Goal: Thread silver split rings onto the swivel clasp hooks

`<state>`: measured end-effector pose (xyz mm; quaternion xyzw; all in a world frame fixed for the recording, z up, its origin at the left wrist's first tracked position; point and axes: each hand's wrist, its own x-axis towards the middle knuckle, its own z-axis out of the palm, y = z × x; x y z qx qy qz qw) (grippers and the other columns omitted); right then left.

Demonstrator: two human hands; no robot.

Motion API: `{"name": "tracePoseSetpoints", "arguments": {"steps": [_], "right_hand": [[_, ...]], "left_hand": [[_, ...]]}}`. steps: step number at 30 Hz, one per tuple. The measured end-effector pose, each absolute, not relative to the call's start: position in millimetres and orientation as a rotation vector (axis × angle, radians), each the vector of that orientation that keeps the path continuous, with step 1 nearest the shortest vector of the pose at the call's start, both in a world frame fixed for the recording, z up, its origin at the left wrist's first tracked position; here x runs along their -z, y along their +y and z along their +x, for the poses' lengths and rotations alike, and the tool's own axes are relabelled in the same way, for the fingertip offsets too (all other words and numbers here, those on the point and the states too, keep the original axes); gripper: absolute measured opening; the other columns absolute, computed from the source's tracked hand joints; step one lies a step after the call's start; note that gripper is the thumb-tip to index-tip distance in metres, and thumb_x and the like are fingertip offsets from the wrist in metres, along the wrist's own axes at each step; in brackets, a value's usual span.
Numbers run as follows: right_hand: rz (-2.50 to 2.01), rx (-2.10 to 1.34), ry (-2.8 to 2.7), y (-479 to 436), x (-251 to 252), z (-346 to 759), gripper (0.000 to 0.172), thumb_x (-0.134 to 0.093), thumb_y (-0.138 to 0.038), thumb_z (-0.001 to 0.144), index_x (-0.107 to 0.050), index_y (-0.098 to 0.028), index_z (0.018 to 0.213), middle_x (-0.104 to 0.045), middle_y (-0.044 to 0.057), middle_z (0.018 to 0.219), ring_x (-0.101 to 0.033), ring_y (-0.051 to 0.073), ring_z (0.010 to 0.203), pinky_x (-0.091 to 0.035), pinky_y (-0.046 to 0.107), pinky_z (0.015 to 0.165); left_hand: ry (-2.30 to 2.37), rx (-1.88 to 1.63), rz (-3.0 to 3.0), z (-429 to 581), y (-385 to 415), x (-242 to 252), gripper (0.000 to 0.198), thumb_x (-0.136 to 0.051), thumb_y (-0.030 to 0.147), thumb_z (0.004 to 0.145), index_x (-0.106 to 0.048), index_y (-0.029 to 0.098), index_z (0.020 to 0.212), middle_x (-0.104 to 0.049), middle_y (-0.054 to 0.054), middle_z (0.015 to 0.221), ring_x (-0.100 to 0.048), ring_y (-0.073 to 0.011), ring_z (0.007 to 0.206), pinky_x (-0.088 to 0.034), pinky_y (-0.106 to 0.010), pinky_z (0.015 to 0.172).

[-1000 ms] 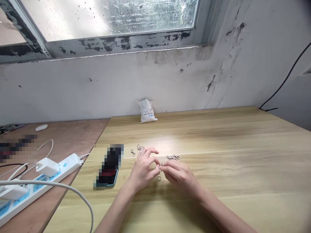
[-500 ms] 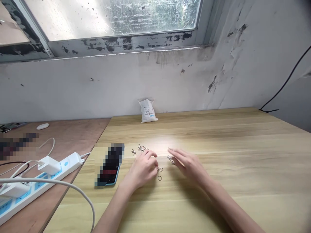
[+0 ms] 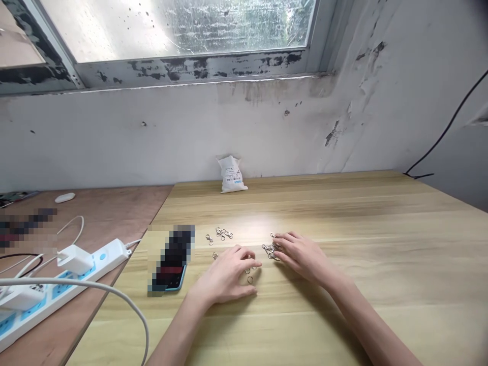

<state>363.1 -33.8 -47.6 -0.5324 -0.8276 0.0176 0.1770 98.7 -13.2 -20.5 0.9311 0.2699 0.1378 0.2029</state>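
Metal clasps (image 3: 269, 249) and rings (image 3: 248, 271) lie at two bare hands on a pale wood surface (image 3: 343, 213).

Palm down, the left hand (image 3: 224, 278) rests with its fingers (image 3: 244, 253) loosely curled and spread, holding nothing that shows; the rings lie just beside its forefinger tip, between forefinger and thumb. Just right of it, the right hand (image 3: 305, 254) lies low with fingers nearly straight and close together, tips touching the clasps; whether they pinch one I cannot tell. A second heap (image 3: 223, 234) of clasps sits farther back on the left, near a phone (image 3: 173, 277). At the far edge a white bag (image 3: 231, 174) leans against the wall (image 3: 267, 132). On the darker table (image 3: 114, 208) at the left lies a power strip (image 3: 102, 256).
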Motion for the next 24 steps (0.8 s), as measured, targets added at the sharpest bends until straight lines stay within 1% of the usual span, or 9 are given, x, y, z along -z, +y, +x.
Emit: {"name": "tracePoseSetpoints", "arguments": {"steps": [3,5,6,8,10,12,16,21,24], "right_hand": [[-1.488,0.014,-2.287,-34,52,357,0.042,-0.052,-0.039,0.095,-0.051,-0.023,0.134,-0.06,0.012,0.131,-0.057,0.027,0.113,-0.051,0.045,0.091],[-1.473,0.036,-2.298,-33,56,352,0.054,-0.053,-0.043,0.094,-0.041,-0.025,0.143,-0.049,0.014,0.143,-0.05,0.029,0.126,-0.047,0.047,0.097],[-1.463,0.036,-2.325,-33,58,349,0.055,-0.053,-0.045,0.095,-0.039,-0.025,0.144,-0.045,0.015,0.147,-0.046,0.03,0.131,-0.045,0.048,0.1],[-1.436,0.03,-2.384,-34,61,342,0.05,-0.05,-0.044,0.096,-0.043,-0.026,0.142,-0.044,0.015,0.148,-0.042,0.031,0.134,-0.041,0.05,0.103],[-1.401,0.033,-2.419,-35,60,338,0.04,-0.049,-0.037,0.097,-0.05,-0.025,0.135,-0.049,0.013,0.144,-0.045,0.03,0.132,-0.042,0.049,0.101],[-1.38,0.039,-2.422,-37,56,336,0.031,-0.05,-0.029,0.097,-0.055,-0.024,0.127,-0.054,0.012,0.137,-0.051,0.029,0.125,-0.046,0.046,0.095],[-1.377,0.024,-2.403,-40,50,337,0.022,-0.053,-0.021,0.094,-0.06,-0.023,0.115,-0.06,0.009,0.126,-0.057,0.026,0.109,-0.051,0.042,0.085],[-1.341,0.04,-2.363,-40,51,338,0.024,-0.053,-0.023,0.094,-0.058,-0.022,0.118,-0.06,0.012,0.124,-0.057,0.026,0.106,-0.052,0.043,0.082],[-1.321,0.047,-2.32,-38,52,337,0.023,-0.051,-0.022,0.095,-0.059,-0.021,0.116,-0.061,0.013,0.12,-0.057,0.026,0.105,-0.052,0.043,0.081]], "left_hand": [[0.718,-0.371,2.611,101,-12,26,0.026,-0.066,0.02,0.083,-0.067,0.027,0.108,-0.064,-0.005,0.112,-0.058,-0.0227,0.105,-0.05,-0.038,0.087],[0.717,-0.396,2.611,101,-10,28,0.02,-0.058,0.017,0.089,-0.068,0.026,0.104,-0.065,-0.005,0.108,-0.058,-0.0213,0.103,-0.05,-0.036,0.085],[0.723,-0.415,2.608,100,-8,27,0.02,-0.056,0.017,0.091,-0.068,0.025,0.104,-0.066,-0.005,0.107,-0.058,-0.021,0.102,-0.05,-0.035,0.084],[0.762,-0.457,2.596,94,-2,25,0.021,-0.056,0.019,0.091,-0.067,0.025,0.108,-0.065,-0.006,0.108,-0.059,-0.0211,0.102,-0.05,-0.036,0.086],[0.842,-0.503,2.573,83,5,21,0.027,-0.059,0.021,0.089,-0.063,0.024,0.116,-0.063,-0.007,0.114,-0.059,-0.0217,0.106,-0.049,-0.036,0.091],[1.004,-0.557,2.556,67,13,17,0.031,-0.055,0.019,0.089,-0.061,0.026,0.119,-0.062,-0.006,0.116,-0.058,-0.0222,0.109,-0.048,-0.037,0.093],[1.272,-0.423,2.499,40,19,10,0.038,-0.058,0.018,0.082,-0.061,0.029,0.119,-0.06,-0.003,0.114,-0.062,-0.0194,0.093,-0.048,-0.03,0.079],[1.342,-0.25,2.433,34,18,7,0.019,-0.055,0.015,0.081,-0.069,0.025,0.088,-0.061,0.0,0.089,-0.06,-0.016,0.076,-0.042,-0.025,0.066],[1.347,-0.25,2.411,36,20,8,0.015,-0.054,0.017,0.083,-0.068,0.023,0.078,-0.061,0.0,0.082,-0.058,-0.0154,0.07,-0.04,-0.025,0.063]]}}
